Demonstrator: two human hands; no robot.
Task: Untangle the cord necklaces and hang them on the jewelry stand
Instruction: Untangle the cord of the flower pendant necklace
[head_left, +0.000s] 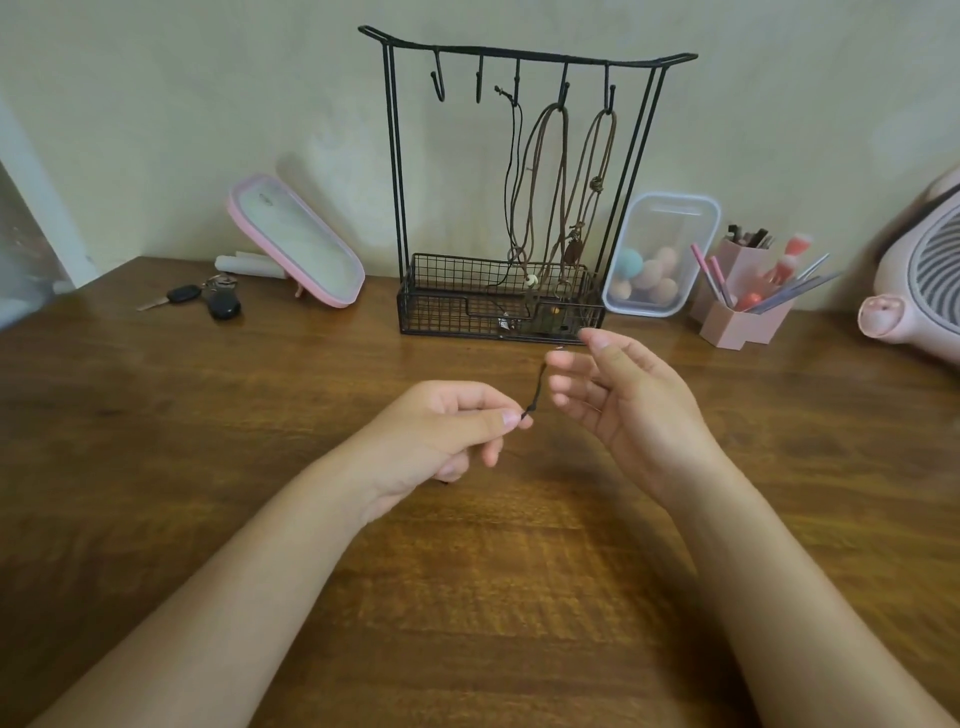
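Observation:
A black wire jewelry stand (395, 171) stands at the back of the wooden table (208, 415), with hooks along its top bar and a mesh basket at its base. Two brown cord necklaces (558, 208) and a thin black cord necklace (515, 171) hang from its right-hand hooks. My left hand (447, 431) pinches a short black cord (535, 397) between thumb and forefinger; the cord sticks up from the fingertips. My right hand (623, 400) hovers just right of the cord with fingers loosely spread, its fingertips close to the cord's upper end.
A pink-framed mirror (298, 241) leans at the back left, with keys (208, 299) beside it. Right of the stand are a clear box of sponges (660, 254), a pink holder with pens (743, 296) and a pink fan (919, 275).

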